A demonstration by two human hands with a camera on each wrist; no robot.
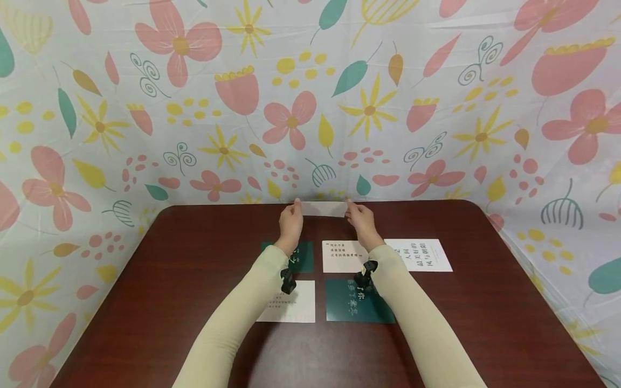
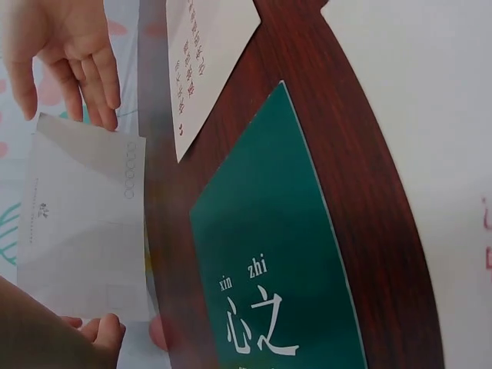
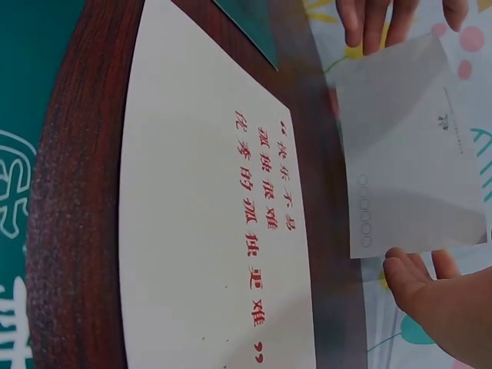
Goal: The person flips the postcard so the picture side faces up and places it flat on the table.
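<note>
A white envelope [image 1: 324, 208] is held just above the far edge of the dark wooden table [image 1: 194, 280]. My left hand [image 1: 291, 220] holds its left end and my right hand [image 1: 360, 219] holds its right end, fingertips on the short edges. In the left wrist view the envelope [image 2: 81, 223] shows a row of postcode boxes, with my left hand [image 2: 100, 337] below it and my right hand [image 2: 73, 54] above. In the right wrist view the envelope [image 3: 415, 154] sits between my right hand [image 3: 442, 304] and my left hand's fingers [image 3: 384, 19].
Several cards lie on the table below my forearms: a green card [image 1: 303, 256], a white card with red text [image 1: 342, 256], another white card [image 1: 427, 254], a near white card [image 1: 296, 302] and a near green card [image 1: 356, 304]. A flowered cloth [image 1: 310, 108] hangs behind the table.
</note>
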